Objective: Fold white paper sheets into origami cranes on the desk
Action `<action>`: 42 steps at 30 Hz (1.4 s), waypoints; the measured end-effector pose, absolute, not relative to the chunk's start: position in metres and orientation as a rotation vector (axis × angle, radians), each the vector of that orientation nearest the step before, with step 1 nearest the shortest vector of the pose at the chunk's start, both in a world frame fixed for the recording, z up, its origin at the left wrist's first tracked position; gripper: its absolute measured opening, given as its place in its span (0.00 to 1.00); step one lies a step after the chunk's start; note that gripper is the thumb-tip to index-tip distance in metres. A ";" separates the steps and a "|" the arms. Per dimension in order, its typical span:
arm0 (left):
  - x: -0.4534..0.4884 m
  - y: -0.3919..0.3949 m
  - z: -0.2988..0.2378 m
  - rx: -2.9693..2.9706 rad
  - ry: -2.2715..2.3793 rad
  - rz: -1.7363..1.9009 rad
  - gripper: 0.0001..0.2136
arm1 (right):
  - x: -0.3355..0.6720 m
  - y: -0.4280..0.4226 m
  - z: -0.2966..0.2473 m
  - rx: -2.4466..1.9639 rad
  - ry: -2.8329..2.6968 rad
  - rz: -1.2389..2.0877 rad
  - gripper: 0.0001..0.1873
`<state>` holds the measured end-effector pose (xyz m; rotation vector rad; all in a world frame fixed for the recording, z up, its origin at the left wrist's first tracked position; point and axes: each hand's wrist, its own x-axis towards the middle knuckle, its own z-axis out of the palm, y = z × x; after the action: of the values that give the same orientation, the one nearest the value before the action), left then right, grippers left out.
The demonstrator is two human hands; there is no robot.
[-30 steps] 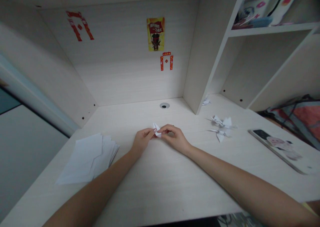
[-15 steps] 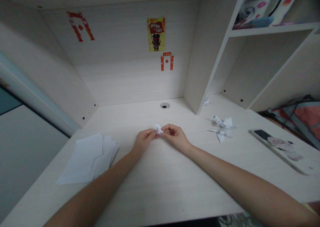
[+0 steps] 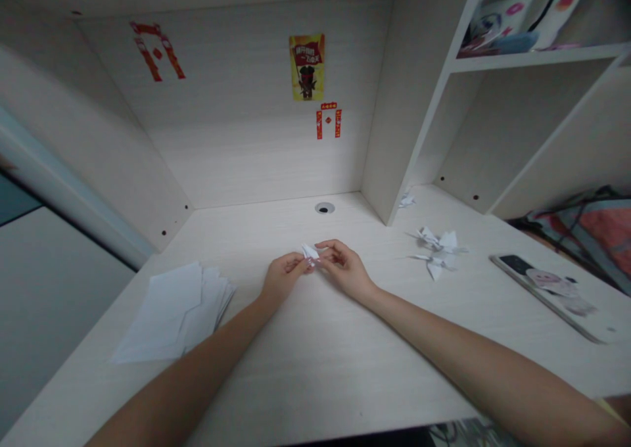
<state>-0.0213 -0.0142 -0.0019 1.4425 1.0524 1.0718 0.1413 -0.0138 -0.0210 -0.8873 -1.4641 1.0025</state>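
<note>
A small folded white paper piece (image 3: 310, 252) is held just above the pale wooden desk (image 3: 315, 368), near its middle. My left hand (image 3: 282, 277) pinches it from the left with closed fingertips. My right hand (image 3: 345, 266) pinches its right side, fingers curled around it. The two hands meet at the paper, and most of the paper is hidden between the fingers.
A stack of white paper sheets (image 3: 172, 312) lies at the left. Folded paper figures (image 3: 438, 250) sit to the right, with another small one (image 3: 406, 200) by the shelf divider. A phone (image 3: 552, 292) lies far right. A cable hole (image 3: 324, 208) is at the back.
The paper piece has turned and sunk lower between the fingertips; my right fingers have shifted their grip slightly. The arms have hardly moved.
</note>
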 end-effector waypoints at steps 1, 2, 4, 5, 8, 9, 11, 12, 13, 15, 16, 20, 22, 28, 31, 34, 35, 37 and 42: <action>-0.022 -0.014 -0.003 1.448 1.057 1.070 0.12 | 0.142 -0.014 -0.021 -0.913 -1.460 0.994 0.18; -0.022 -0.013 -0.004 1.454 1.060 1.067 0.12 | 0.142 -0.014 -0.021 -0.946 -1.464 0.982 0.17; -0.023 -0.012 -0.006 1.458 1.063 1.063 0.12 | 0.143 -0.014 -0.020 -1.018 -1.496 0.954 0.15; -0.024 -0.012 -0.006 1.456 1.064 1.062 0.12 | 0.144 -0.014 -0.020 -1.047 -1.513 0.942 0.14; -0.024 -0.012 -0.006 1.451 1.069 1.053 0.12 | 0.144 -0.014 -0.019 -1.072 -1.518 0.941 0.15; -0.024 -0.013 -0.005 1.454 1.072 1.049 0.12 | 0.144 -0.014 -0.020 -1.065 -1.513 0.947 0.15; -0.023 -0.014 -0.004 1.465 1.076 1.041 0.12 | 0.144 -0.014 -0.020 -1.051 -1.510 0.947 0.14; -0.022 -0.014 -0.003 1.470 1.078 1.038 0.12 | 0.144 -0.014 -0.021 -1.047 -1.514 0.936 0.14; -0.022 -0.014 -0.003 1.475 1.081 1.035 0.12 | 0.143 -0.014 -0.021 -1.044 -1.521 0.918 0.14; -0.021 -0.014 -0.003 1.476 1.084 1.032 0.12 | 0.144 -0.014 -0.021 -1.036 -1.541 0.869 0.13; -0.021 -0.014 -0.003 1.474 1.085 1.030 0.11 | 0.144 -0.014 -0.021 -1.031 -1.556 0.846 0.12; -0.022 -0.014 -0.002 1.482 1.082 1.019 0.11 | 0.145 -0.015 -0.019 -1.038 -1.602 0.772 0.10; -0.022 -0.015 0.000 1.496 1.082 1.017 0.11 | 0.145 -0.016 -0.018 -1.046 -1.610 0.753 0.09; -0.019 -0.017 0.003 1.497 1.077 1.045 0.13 | 0.146 -0.018 -0.016 -1.043 -1.668 0.662 0.08; -0.019 -0.018 0.002 1.507 1.072 1.043 0.13 | 0.146 -0.017 -0.018 -1.086 -1.661 0.660 0.09; -0.020 -0.018 0.001 1.520 1.059 1.036 0.12 | 0.147 -0.015 -0.020 -1.124 -1.667 0.652 0.09; -0.021 -0.018 0.000 1.525 1.056 1.033 0.12 | 0.147 -0.015 -0.020 -1.132 -1.675 0.646 0.09; -0.021 -0.017 0.000 1.540 1.060 1.029 0.12 | 0.147 -0.015 -0.020 -1.146 -1.694 0.628 0.09; -0.020 -0.017 0.001 1.528 1.090 1.050 0.12 | 0.147 -0.019 -0.015 -1.120 -1.742 0.536 0.08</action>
<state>-0.0195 -0.0170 0.0013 1.5277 1.0899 1.0496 0.1472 -0.0192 -0.0145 -1.1200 -1.7418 0.5363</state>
